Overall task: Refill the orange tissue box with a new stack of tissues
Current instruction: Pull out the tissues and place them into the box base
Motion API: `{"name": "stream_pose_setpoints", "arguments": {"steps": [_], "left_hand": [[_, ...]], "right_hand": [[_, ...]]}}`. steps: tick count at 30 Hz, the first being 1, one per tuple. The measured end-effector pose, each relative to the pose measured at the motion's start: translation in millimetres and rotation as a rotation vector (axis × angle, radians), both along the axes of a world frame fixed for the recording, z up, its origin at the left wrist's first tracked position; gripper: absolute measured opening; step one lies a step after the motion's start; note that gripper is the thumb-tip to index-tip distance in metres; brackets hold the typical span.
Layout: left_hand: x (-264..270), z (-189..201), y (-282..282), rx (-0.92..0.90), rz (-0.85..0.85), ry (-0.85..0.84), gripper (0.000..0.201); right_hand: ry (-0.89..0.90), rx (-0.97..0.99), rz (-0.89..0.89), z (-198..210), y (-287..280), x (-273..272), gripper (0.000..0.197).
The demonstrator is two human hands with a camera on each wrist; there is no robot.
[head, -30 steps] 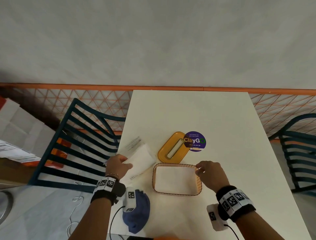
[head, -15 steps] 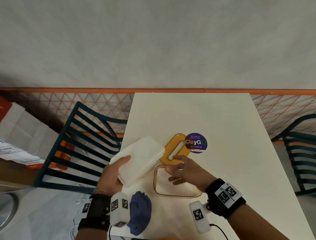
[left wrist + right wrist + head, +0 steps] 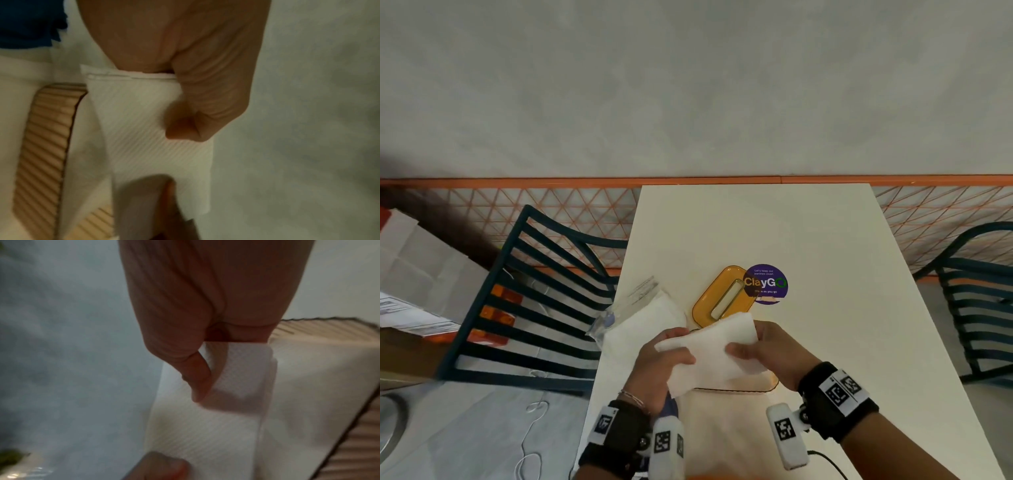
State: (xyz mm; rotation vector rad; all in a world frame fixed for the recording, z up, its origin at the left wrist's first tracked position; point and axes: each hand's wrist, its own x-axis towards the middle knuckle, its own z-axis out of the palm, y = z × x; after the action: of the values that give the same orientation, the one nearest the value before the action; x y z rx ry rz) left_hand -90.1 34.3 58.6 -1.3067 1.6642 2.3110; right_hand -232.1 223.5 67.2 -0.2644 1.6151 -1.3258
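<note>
A stack of white tissues (image 3: 717, 349) hangs tilted just above the open orange tissue box base (image 3: 770, 384), hiding most of it. My left hand (image 3: 664, 363) grips the stack's left end, thumb on top. My right hand (image 3: 763, 349) grips the right end. The left wrist view has the thumb pressed on the ribbed stack (image 3: 148, 129) beside the box's fluted wall (image 3: 45, 138). In the right wrist view the thumb pinches the stack (image 3: 226, 426) over the box rim (image 3: 349, 451). The orange slotted lid (image 3: 709, 301) lies beyond the box.
An opened clear plastic pack with more tissues (image 3: 643, 315) lies at the table's left edge. A purple round sticker (image 3: 765, 283) is on the white table (image 3: 791, 233). A blue cloth (image 3: 673, 401) sits near my left wrist. Dark slatted chairs (image 3: 544, 301) (image 3: 979, 301) flank the table.
My left hand lifted the tissue stack from the pack and carried it right, over the box. My right hand left the box rim and took hold of the stack's other end.
</note>
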Motion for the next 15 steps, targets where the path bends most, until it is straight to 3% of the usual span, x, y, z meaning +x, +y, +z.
{"name": "stream_pose_setpoints", "arguments": {"steps": [6,15], "left_hand": [[-19.8,-2.9,30.1,-0.329,-0.101,-0.001,0.035],[-11.1,-12.2,41.1,-0.538,-0.278,-0.056,0.053]], "right_hand": [[0.307,0.090,-0.076,-16.5,14.8,3.7,0.026],[0.511,0.239,-0.055,-43.8,26.8,4.0,0.052]]}}
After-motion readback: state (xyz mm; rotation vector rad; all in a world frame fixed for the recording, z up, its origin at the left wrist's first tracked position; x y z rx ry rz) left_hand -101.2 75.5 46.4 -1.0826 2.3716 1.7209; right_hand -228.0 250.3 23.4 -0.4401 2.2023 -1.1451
